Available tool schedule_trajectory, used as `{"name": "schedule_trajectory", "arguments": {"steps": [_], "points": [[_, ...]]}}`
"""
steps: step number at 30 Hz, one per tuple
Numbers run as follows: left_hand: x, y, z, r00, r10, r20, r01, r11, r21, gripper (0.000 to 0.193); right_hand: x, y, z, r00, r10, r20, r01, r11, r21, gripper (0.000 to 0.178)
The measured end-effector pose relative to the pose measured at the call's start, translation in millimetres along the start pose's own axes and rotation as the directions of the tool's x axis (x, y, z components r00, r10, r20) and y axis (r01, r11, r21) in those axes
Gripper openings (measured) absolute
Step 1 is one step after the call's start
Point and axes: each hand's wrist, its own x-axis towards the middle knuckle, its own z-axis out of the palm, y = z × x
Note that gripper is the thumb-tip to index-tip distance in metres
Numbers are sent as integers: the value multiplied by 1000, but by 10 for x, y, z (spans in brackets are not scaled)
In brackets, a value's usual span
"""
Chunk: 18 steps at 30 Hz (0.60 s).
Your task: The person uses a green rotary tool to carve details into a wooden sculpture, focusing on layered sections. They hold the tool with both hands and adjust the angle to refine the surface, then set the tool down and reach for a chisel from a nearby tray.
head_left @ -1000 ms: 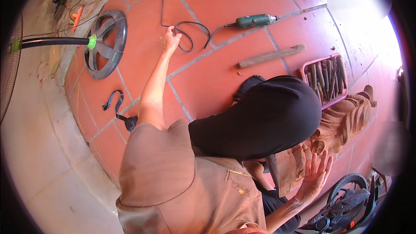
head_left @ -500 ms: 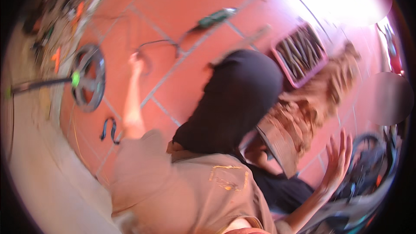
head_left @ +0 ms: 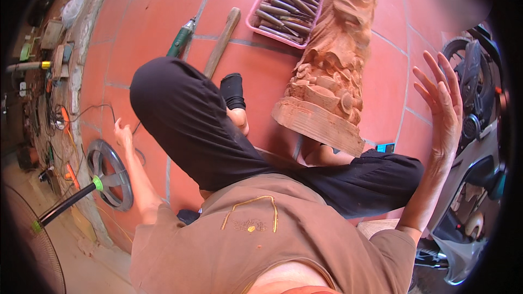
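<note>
My left hand is low at the left, its fingers closed round a dark power cord. My right hand is raised at the right, palm up and fingers spread, with nothing in it. A carved wooden statue lies on the tiles in front of me, its flat base toward my crossed legs. Left of it, a pink basket holds several carving chisels. A green die grinder lies beyond my left knee, beside a wooden stick.
A standing fan's round base and pole are at the left, close to my left arm. Tools and clutter line the ledge along the left side. A motorbike stands at the right. A small blue object lies by my right knee.
The view has swung to the right and steadied. My left hand keeps its hold on the cord, now beside the fan base. My right hand stays raised with fingers apart.
</note>
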Motion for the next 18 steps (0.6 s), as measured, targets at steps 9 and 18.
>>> {"name": "schedule_trajectory", "arguments": {"steps": [9,18], "points": [[-157,2839,648,734,352,581,-69,889,-452,47,-126,68,-323,997,-69,-47,68,997,-24,63],[-98,4967,190,335,729,597,-620,648,-443,37,-150,227,-475,993,-43,-108,38,998,-44,62]]}}
